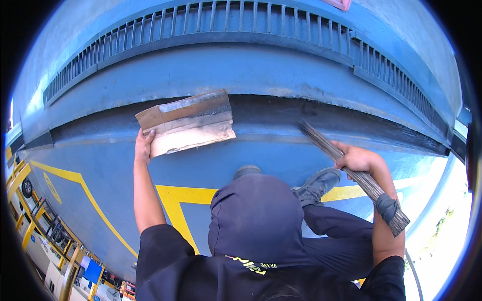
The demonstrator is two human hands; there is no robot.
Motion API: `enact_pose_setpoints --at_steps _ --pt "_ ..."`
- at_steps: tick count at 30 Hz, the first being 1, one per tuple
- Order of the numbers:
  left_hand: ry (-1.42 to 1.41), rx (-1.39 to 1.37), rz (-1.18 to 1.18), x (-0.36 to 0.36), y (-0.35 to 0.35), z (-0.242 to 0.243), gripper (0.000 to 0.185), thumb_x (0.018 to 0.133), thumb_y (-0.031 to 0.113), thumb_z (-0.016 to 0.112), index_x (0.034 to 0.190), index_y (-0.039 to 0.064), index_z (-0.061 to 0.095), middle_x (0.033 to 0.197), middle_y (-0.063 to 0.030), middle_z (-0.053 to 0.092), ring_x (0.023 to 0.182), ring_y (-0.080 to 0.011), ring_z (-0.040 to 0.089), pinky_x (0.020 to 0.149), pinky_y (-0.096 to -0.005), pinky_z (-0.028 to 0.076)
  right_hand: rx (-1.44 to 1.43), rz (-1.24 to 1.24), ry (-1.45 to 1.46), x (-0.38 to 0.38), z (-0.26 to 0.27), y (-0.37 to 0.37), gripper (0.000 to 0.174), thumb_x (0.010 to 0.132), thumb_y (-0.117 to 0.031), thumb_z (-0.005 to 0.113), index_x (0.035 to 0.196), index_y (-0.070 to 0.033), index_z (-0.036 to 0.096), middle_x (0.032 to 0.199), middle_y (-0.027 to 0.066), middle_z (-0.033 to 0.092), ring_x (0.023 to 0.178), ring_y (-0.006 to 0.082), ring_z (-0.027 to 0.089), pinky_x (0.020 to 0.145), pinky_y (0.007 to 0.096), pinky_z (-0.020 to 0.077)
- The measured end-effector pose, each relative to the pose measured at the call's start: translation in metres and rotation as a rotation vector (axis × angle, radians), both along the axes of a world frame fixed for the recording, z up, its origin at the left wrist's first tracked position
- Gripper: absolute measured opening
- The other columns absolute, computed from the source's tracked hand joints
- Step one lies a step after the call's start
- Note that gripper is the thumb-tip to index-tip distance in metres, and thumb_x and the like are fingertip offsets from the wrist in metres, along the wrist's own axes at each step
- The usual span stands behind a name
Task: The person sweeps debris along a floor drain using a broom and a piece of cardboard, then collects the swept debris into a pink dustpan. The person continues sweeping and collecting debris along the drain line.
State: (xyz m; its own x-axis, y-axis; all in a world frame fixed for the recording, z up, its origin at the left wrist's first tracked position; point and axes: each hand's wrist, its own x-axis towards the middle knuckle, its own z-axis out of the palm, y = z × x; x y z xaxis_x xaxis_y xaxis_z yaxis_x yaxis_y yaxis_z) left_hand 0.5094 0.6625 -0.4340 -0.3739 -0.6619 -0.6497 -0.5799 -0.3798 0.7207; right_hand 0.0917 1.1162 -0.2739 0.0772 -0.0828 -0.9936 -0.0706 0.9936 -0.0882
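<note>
My left hand (144,145) grips the lower left corner of a worn, creased piece of cardboard (192,122), brown along its top and pale and smudged below. The cardboard is over the near edge of a long dark drain channel (263,113) in the floor. My right hand (354,161) is closed around a bundle of thin sticks (363,180), a stick broom bound with dark cloth (387,207) near its thick end. The bundle slants, its thin tips pointing up and left at the channel.
Beyond the channel lies a blue-grey metal grating (241,19). Yellow lines (192,195) mark the blue floor. My boot (320,184) stands near the channel. Yellow frames (28,210) and workshop gear are at the lower left. A dark hose or cable (413,269) lies at the lower right.
</note>
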Motion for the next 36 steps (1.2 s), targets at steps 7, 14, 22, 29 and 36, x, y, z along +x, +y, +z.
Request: enact_pose_setpoints --at_steps 7,14,22,29,36 --pt "0.194 0.051 0.084 -0.041 0.013 0.041 0.053 0.091 0.015 0.066 0.136 0.002 0.041 0.127 -0.0116 0.057 0.114 -0.0211 0.057 0.098 -0.0347 0.046 -0.038 0.022 -0.001 0.019 -0.007 0.011 0.083 0.083 -0.012 0.060 0.152 -0.006 0.014 0.097 0.0217 0.067 0.059 0.0229 0.066 0.053 0.0365 0.0532" --pt "0.322 0.030 -0.077 -0.172 0.002 0.090 0.051 0.094 0.023 0.062 0.135 0.001 0.041 0.127 -0.0120 0.056 0.112 -0.0216 0.058 0.094 -0.0344 0.049 -0.068 -0.005 -0.048 0.020 -0.011 0.020 0.083 0.083 -0.012 0.061 0.151 -0.005 0.014 0.103 0.0209 0.064 0.061 0.0214 0.066 0.053 0.0369 0.0533" --pt "0.379 -0.096 -0.040 -0.413 0.007 0.125 0.030 0.092 0.026 0.065 0.115 0.009 0.056 0.104 -0.0045 0.062 0.082 -0.0181 0.061 0.067 -0.0350 0.050 -0.130 -0.069 -0.058 0.024 -0.036 0.032 0.081 0.085 -0.013 0.061 0.151 -0.007 0.015 0.104 0.0209 0.062 0.063 0.0223 0.064 0.055 0.0386 0.0527" --pt "0.288 -0.524 -0.116 -0.601 0.034 0.128 0.019 0.091 0.016 0.065 0.101 0.001 0.061 0.099 -0.0124 0.063 0.086 -0.0243 0.065 0.067 -0.0398 0.057 -0.147 -0.162 -0.063 0.026 -0.036 0.044 0.080 0.085 -0.011 0.059 0.151 -0.008 0.014 0.086 0.0189 0.063 0.061 0.0259 0.064 0.051 0.0416 0.0519" --pt "0.257 -1.089 -0.461 -0.619 0.070 0.175 0.033 0.084 0.020 0.056 0.106 -0.003 0.066 0.106 -0.0247 0.067 0.104 -0.0396 0.062 0.091 -0.0419 0.047 -0.160 -0.124 -0.104 0.023 -0.033 0.049 0.085 0.085 -0.018 0.061 0.152 -0.006 0.010 0.102 0.0213 0.065 0.066 0.0251 0.066 0.058 0.0390 0.0535"
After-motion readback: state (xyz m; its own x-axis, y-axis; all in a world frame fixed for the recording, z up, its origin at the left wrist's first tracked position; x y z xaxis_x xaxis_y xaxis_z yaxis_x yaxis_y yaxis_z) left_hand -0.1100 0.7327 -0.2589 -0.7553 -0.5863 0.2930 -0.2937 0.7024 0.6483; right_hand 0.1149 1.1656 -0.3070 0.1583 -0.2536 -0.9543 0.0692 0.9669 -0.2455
